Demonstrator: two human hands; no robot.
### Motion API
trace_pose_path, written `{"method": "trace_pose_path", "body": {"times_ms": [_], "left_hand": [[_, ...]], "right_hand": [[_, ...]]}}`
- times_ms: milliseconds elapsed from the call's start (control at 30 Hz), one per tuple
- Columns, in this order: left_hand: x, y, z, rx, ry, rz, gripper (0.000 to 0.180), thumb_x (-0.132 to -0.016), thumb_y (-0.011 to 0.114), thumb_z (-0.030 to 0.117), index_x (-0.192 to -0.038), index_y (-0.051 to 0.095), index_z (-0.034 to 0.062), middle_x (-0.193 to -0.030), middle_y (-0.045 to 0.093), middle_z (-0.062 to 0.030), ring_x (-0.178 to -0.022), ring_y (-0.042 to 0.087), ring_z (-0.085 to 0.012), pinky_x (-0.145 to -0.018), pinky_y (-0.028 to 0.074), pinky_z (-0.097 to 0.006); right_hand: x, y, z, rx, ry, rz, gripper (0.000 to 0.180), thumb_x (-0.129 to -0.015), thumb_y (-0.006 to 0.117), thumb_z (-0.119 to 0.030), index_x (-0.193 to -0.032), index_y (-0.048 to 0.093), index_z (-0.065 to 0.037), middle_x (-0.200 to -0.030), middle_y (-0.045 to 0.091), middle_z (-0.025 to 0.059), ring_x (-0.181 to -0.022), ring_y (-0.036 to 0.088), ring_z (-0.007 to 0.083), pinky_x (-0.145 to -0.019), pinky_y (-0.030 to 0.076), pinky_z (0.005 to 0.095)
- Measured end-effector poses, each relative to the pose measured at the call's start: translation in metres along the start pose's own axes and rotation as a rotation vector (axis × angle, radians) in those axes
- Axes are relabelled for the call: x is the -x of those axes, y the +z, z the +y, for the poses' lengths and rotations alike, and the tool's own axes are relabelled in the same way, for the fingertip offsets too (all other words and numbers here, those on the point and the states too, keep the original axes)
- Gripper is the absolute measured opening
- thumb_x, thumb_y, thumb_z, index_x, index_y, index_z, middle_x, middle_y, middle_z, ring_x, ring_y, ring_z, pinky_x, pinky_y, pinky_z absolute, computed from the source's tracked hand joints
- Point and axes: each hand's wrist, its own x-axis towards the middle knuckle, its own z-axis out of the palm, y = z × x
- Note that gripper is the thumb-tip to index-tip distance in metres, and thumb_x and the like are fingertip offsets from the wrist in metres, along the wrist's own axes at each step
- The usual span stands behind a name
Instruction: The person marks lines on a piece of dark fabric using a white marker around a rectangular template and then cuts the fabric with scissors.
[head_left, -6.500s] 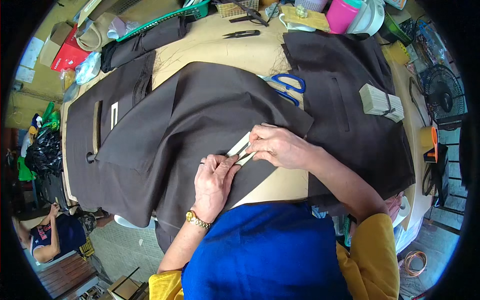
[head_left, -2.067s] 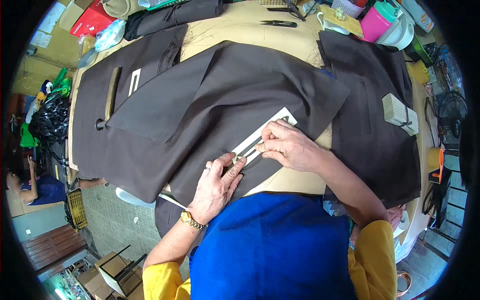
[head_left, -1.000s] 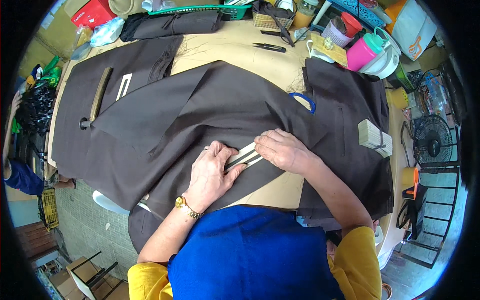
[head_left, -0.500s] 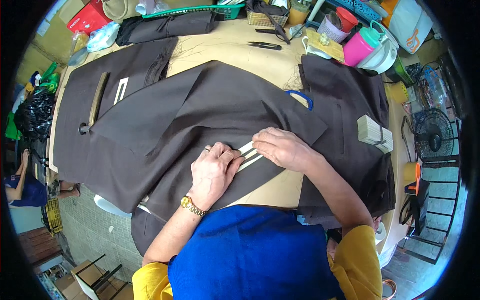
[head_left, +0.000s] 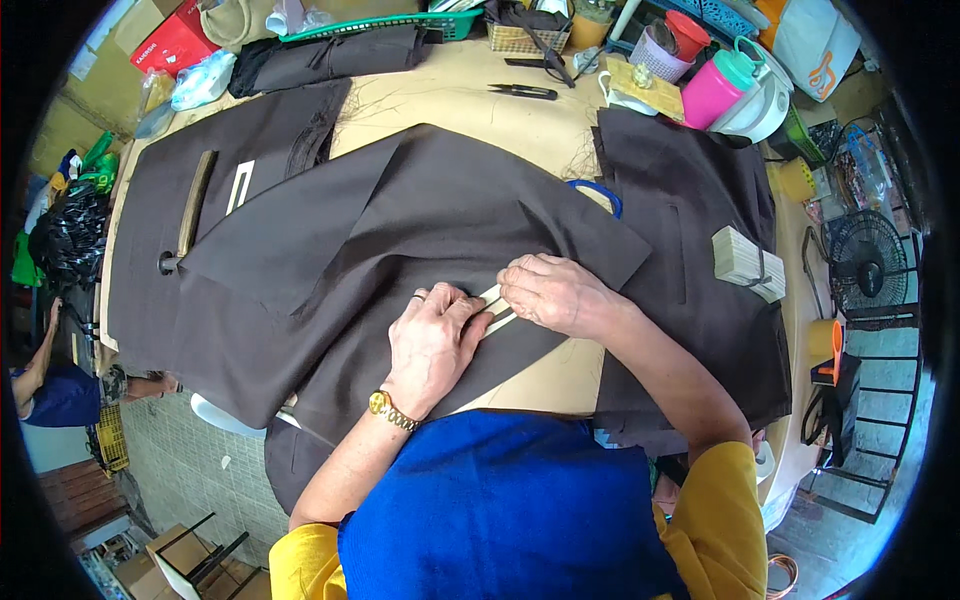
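A large dark brown cloth (head_left: 430, 215) lies folded and rumpled in front of me. On its near part rests a pale slotted strip (head_left: 503, 321), set slantwise between my hands. My left hand (head_left: 432, 335) has its fingers bent together at the strip's lower-left end, with the tips partly hidden. At the upper-right end, my right hand (head_left: 557, 294) pinches the strip with fingers pressed together against the cloth. A second pale slotted piece (head_left: 240, 187) lies on brown cloth to the left, beside a tool with a long brown handle (head_left: 196, 205).
Blue scissor-like handles (head_left: 600, 196) poke out from under the cloth. A tied bundle of pale strips (head_left: 748, 262) sits on stacked brown cloth (head_left: 650, 230) at right. Black snips (head_left: 522, 91) and a pink bottle (head_left: 715, 98) lie farther back. Another person's arm (head_left: 40, 355) shows far left.
My right hand has slid slightly left along the strip, closer to my left hand, covering a little more of it. The cloth lies almost the same. The other person has shifted slightly.
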Motion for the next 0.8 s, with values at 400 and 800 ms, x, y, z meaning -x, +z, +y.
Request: {"method": "trace_pose_path", "body": {"times_ms": [400, 800], "left_hand": [[-0.004, 0.001, 0.002, 0.042, -0.066, 0.001, 0.007, -0.076, 0.073, 0.009, -0.082, 0.069, 0.0068, -0.074, 0.057, -0.0086, -0.07, 0.059, -0.0266, -0.063, 0.048, -0.038], [-0.009, 0.0, 0.002, 0.06, -0.108, -0.036, 0.006, -0.076, 0.072, 0.006, -0.079, 0.068, 0.0053, -0.071, 0.057, -0.0103, -0.066, 0.059, -0.0278, -0.062, 0.048, -0.038]], "right_hand": [[-0.006, -0.006, -0.012, -0.345, 0.42, 0.047, 0.035, -0.072, 0.08, -0.014, -0.096, 0.058, 0.0, -0.098, 0.057, 0.0116, -0.094, 0.056, 0.0315, -0.083, 0.048, 0.0395], [-0.016, 0.006, -0.018, -0.596, 0.793, 0.207, 0.033, -0.064, 0.078, 0.004, -0.086, 0.054, -0.001, -0.087, 0.056, 0.012, -0.081, 0.06, 0.0296, -0.072, 0.048, 0.0384]]}}
